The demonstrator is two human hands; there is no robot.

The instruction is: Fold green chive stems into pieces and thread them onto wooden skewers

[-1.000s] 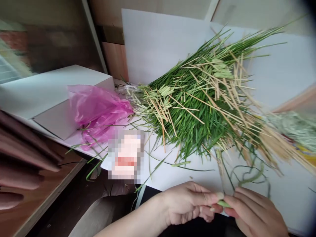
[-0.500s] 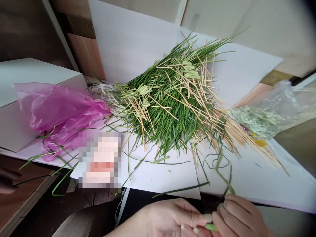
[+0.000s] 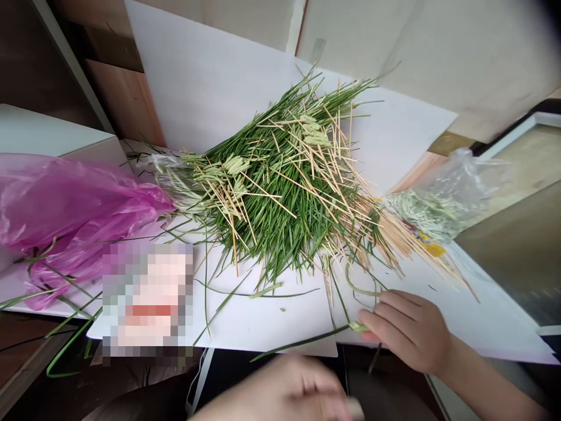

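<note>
Head view, left to right: one pink plastic bag, crumpled, in front of one white box. Near the bag, one pixelated patch; content unreadable. Next, one clear wrap around the pale ends of the stalks. One large heap of green stalks at centre, individual stalks too many to count. On it, at least two clusters of pale green pieces, one left, one upper right; pieces per cluster not countable. Below the heap, one long green leaf slants along the near edge of the white surface. Left hand: one, blurred, at the lower edge, just below that leaf and apart from the other hand; cannot tell whether its fingers grip anything. Right hand: one, fingertips pinched on one light green piece, located in front of the heap. Beyond it, thin wooden sticks fan out, uncountable. Far right, one clear bag with whitish-green strands.
</note>
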